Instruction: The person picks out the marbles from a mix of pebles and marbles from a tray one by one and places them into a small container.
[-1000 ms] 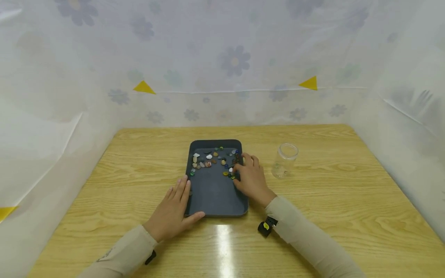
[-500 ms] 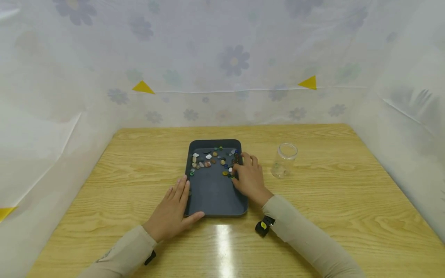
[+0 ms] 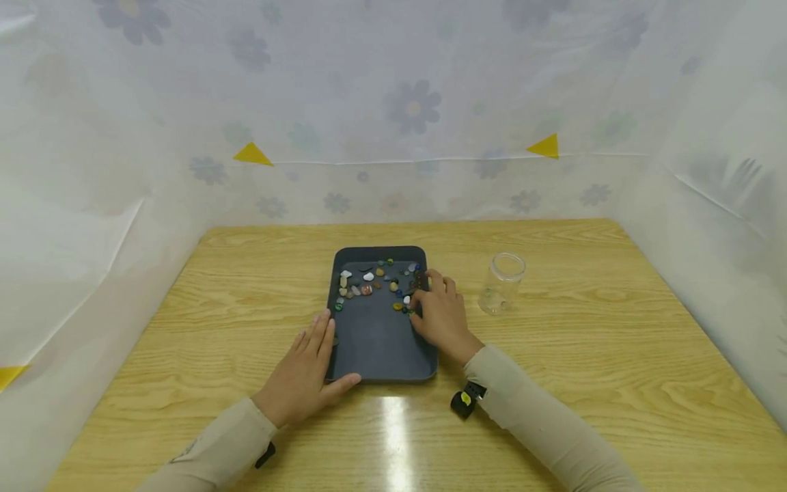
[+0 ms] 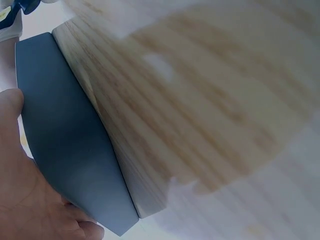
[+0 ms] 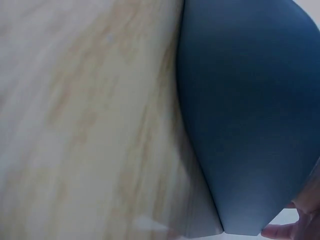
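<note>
A dark grey tray lies on the wooden table, its side wall filling much of both wrist views. Small pebbles and glass beads, among them a white pebble, a striped reddish stone and a yellow bead, are spread over its far half. My left hand rests along the tray's left rim with straight fingers, thumb at the near left corner. Over the right rim, my right hand bends its fingers, thumb and forefinger beside the stones; I cannot tell whether they pinch one.
To the right of the tray stands a clear glass jar with a few small things at its bottom. Pale flowered sheeting encloses the wooden table at the back and sides. Yellow tape pieces mark the back sheet.
</note>
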`<action>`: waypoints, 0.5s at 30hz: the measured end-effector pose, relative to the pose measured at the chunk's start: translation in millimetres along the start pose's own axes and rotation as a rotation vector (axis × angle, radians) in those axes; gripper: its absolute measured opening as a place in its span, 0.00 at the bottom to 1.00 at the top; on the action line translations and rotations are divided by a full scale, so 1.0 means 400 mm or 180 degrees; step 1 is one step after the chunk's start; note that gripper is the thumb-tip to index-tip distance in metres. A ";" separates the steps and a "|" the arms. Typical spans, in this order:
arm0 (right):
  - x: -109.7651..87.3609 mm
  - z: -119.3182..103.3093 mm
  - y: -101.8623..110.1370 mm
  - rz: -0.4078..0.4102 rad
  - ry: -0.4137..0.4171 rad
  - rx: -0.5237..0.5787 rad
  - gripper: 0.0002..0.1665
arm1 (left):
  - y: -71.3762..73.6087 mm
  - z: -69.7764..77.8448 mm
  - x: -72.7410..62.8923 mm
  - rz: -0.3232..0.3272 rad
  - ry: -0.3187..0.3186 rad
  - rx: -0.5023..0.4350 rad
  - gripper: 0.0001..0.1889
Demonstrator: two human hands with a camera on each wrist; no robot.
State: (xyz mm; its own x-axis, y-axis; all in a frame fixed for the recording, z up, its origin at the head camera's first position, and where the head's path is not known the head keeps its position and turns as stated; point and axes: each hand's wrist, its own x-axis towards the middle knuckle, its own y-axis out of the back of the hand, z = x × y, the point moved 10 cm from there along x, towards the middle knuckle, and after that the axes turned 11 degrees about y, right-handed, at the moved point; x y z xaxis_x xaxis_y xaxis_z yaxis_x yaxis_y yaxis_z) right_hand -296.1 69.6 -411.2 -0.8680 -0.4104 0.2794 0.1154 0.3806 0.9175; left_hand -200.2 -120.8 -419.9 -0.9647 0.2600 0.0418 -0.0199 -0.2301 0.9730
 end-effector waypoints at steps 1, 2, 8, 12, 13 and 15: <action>0.000 -0.001 0.004 0.0024 0.0011 0.0003 0.04 | 0.000 0.000 0.000 -0.0004 -0.0002 -0.0002 0.52; 0.000 -0.003 0.009 0.0061 0.0032 -0.0006 0.04 | 0.000 0.001 0.000 -0.0009 -0.0004 0.0001 0.52; -0.001 -0.009 0.042 0.0236 0.0111 0.0045 0.05 | -0.005 -0.001 -0.001 -0.0037 0.0007 0.0014 0.52; 0.004 -0.008 0.067 0.0269 0.0106 0.0174 0.05 | -0.004 -0.001 -0.001 -0.0043 0.0007 0.0005 0.52; 0.006 -0.007 0.075 0.0288 0.0118 0.0178 0.05 | -0.004 -0.001 -0.001 -0.0044 0.0007 -0.0003 0.52; 0.009 -0.005 0.089 0.0305 0.0107 0.0194 0.06 | -0.003 -0.001 0.000 -0.0036 0.0000 -0.0003 0.52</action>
State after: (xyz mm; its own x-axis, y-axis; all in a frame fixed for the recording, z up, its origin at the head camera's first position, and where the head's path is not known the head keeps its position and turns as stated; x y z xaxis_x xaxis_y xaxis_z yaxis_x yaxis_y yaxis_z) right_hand -294.1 80.1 -376.8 -0.8376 -0.3969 0.3754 0.1667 0.4687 0.8675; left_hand -200.1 -120.9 -421.0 -0.9644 0.2625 0.0306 -0.0311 -0.2279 0.9732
